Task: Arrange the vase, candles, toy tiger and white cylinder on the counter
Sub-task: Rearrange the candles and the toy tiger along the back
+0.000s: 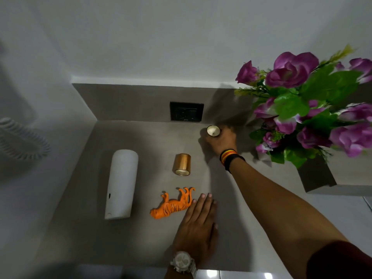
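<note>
My right hand (222, 140) grips a small gold candle (213, 130) standing upright near the back of the grey counter (141, 137). A second gold candle (182, 164) lies on its side in the middle. The orange toy tiger (173, 204) lies on its side in front of it. My left hand (198, 220) rests flat on the counter, fingers apart, its fingertips beside the tiger's hindquarters. The white cylinder (121, 183) lies on its side at the left. The vase of purple flowers (308, 109) stands at the right; its base is mostly hidden by leaves.
A black wall socket (186, 111) sits in the grey backsplash behind the candle. White walls close the counter at the left and back. A coiled white cord (22, 139) hangs at the far left. The counter's front edge runs along the bottom.
</note>
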Demonstrator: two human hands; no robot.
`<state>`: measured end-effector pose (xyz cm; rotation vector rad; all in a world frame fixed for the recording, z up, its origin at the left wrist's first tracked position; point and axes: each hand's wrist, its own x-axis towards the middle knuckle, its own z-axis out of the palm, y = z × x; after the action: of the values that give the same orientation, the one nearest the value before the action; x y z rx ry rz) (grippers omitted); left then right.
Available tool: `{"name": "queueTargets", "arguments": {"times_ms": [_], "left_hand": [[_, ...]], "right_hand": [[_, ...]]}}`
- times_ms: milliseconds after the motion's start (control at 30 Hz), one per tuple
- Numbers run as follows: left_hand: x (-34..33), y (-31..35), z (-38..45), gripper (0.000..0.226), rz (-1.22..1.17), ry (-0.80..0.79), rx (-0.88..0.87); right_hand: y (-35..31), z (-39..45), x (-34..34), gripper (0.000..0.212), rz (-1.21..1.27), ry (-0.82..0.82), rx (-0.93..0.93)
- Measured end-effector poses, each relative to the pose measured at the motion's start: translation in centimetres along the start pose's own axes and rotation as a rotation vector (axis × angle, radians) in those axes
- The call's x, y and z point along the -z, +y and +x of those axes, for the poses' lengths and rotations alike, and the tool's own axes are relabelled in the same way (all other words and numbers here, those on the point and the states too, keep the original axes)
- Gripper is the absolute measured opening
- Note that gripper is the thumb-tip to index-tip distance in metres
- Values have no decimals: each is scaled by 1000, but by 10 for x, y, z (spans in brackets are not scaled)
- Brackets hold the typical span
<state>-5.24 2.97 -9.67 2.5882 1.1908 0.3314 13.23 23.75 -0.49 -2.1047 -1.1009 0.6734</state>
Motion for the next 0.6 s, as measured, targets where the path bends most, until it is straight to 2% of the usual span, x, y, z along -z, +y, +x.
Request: {"name": "queueTargets", "arguments": {"times_ms": [133,200,433,600], "left_hand": [[3,2,3,63,26,-37,18],[6,5,5,65,53,-53,30],[12,9,1,64,69,-74,52],[20,1,-39,59,44,-69,42]], "right_hand": [[11,-19,8,70,67,-7,-26],[23,-34,13,69,47,-4,-12],[64,-93,23,33,-2,-40,32],[64,-113,22,22,15,-88,75]]}}
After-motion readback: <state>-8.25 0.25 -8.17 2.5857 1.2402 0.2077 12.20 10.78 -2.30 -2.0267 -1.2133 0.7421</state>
